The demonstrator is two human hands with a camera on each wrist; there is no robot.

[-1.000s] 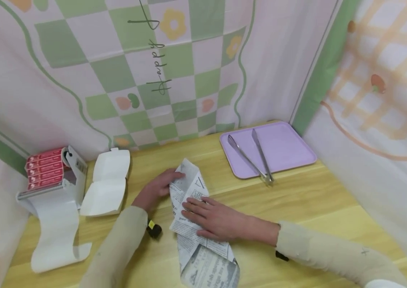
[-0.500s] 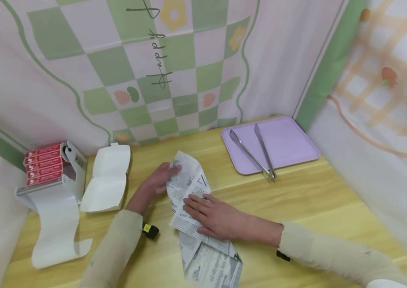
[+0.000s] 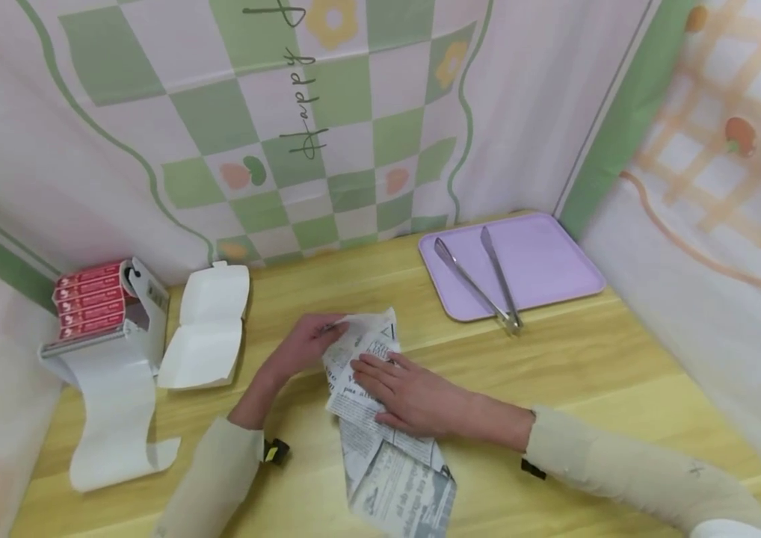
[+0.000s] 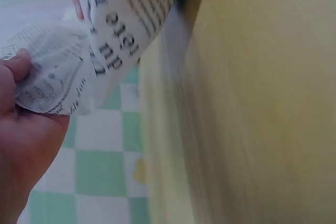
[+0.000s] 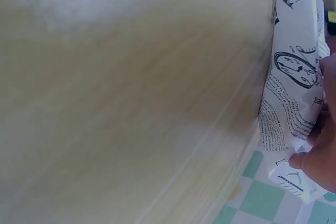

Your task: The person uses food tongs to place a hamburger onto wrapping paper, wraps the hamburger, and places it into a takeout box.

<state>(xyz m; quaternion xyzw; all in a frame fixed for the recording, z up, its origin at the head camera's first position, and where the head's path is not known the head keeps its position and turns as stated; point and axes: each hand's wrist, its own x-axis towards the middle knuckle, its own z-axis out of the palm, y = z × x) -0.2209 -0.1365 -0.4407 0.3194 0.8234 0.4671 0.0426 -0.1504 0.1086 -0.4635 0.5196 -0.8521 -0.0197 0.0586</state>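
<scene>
A newsprint-patterned sheet of wrapping paper (image 3: 402, 489), folded into a long packet, lies on the table in front of me. At its far end my left hand (image 3: 304, 345) pinches the edge between thumb and fingers. The left wrist view has this hand (image 4: 26, 135) holding a crumpled, raised part of the paper (image 4: 58, 74). Across the packet's middle rests my right hand (image 3: 417, 400), its fingers extended and pressing on the paper. In the right wrist view that hand (image 5: 323, 153) lies along the packet's side (image 5: 294, 98). Whatever the paper may enclose is hidden.
Left of the packet stand an unfolded white carton (image 3: 208, 321) and a dispenser with red labels (image 3: 91, 299), a white paper strip (image 3: 114, 433) trailing from it. Metal tongs (image 3: 488, 284) lie on a purple tray (image 3: 555, 261) at the back right. A patterned curtain (image 3: 327, 149) borders the wooden table (image 3: 589, 373).
My left hand has lifted the packet's far end and turned its edge inward, so the end looks shorter. The right hand has stayed on the packet's middle. The head view has shifted slightly.
</scene>
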